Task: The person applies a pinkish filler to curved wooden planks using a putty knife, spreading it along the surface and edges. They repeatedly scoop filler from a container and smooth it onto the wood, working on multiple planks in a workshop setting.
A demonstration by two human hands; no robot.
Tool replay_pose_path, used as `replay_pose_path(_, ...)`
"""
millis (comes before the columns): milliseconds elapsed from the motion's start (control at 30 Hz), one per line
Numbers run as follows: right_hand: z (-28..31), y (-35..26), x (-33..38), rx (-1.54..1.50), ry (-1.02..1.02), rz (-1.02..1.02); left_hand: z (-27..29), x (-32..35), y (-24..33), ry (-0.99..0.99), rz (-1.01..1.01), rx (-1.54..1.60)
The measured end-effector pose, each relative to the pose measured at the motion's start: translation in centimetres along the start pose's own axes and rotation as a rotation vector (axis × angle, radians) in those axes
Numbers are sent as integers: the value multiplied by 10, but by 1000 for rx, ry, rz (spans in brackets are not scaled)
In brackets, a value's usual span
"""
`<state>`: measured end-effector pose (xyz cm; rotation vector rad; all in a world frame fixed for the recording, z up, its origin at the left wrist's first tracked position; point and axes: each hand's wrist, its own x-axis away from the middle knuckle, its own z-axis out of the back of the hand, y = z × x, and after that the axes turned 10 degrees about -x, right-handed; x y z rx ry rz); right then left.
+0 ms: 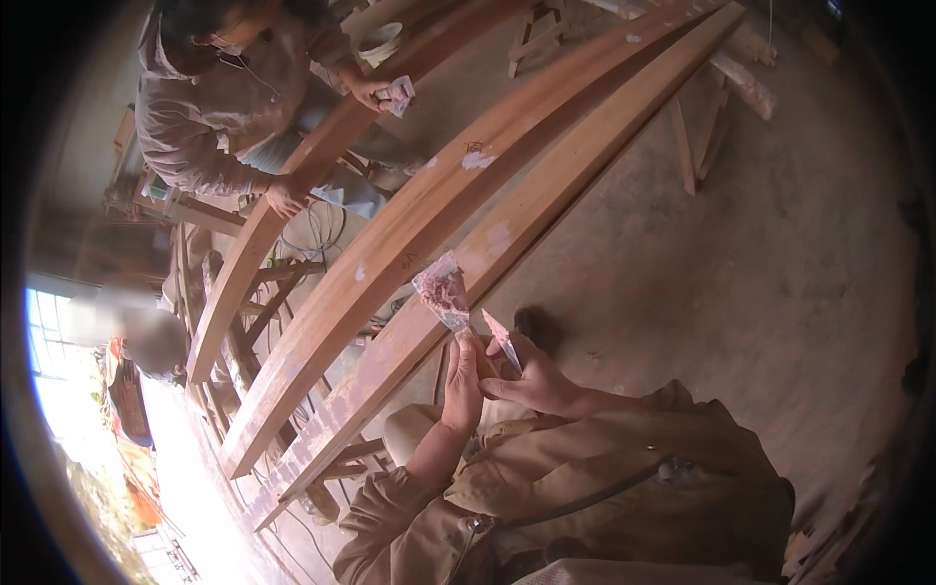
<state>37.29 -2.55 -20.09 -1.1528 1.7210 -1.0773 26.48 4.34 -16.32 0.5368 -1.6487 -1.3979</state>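
Note:
My left hand [462, 392] is closed round the handle of a wide putty knife [444, 292], whose blade carries a heap of pink putty. In my right hand [536, 382] is a second putty knife [500, 338], its narrower-looking blade tilted upward and smeared with pink. Both hands are close together in front of my body. Just beyond them runs the nearest long wooden beam [536, 210], with pink putty patches along its lower left stretch. The wide blade is over this beam; whether it touches the wood I cannot tell.
A curved beam [409, 219] with pale filler spots lies farther left, and another beam [234, 268] beyond it. Across them a co-worker [210, 107] holds a putty-covered scraper [396, 97]. Wooden trestles [697, 146] and cables [317, 234] are around the beams.

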Motion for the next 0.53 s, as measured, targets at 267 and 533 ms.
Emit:
replay_pose_path(267, 54, -28, 10, -87, 407, -114, 45, 13, 130, -204, -947, -179)
replay_pose_path(533, 45, -45, 9, 48, 500, -114, 113, 66, 170, 495, -1657, -762)
